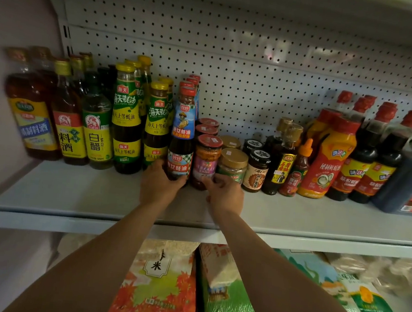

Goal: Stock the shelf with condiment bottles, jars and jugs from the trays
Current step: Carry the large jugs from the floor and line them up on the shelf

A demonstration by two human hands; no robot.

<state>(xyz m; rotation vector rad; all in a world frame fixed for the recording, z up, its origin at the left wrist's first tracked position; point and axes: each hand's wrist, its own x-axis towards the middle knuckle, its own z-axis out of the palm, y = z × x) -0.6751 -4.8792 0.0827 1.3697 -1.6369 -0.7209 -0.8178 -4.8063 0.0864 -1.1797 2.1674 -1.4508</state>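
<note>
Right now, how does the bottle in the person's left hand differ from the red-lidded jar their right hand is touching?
The oyster sauce bottle is tall with a narrow neck; the chili paste jar is short and wide. The bottle has a small red cap and a blue label; the jar has a broad red lid and a pinkish label. The left hand grips the bottle's base, while the right hand only pinches the jar's bottom edge. Both stand upright, side by side on the shelf.
</note>
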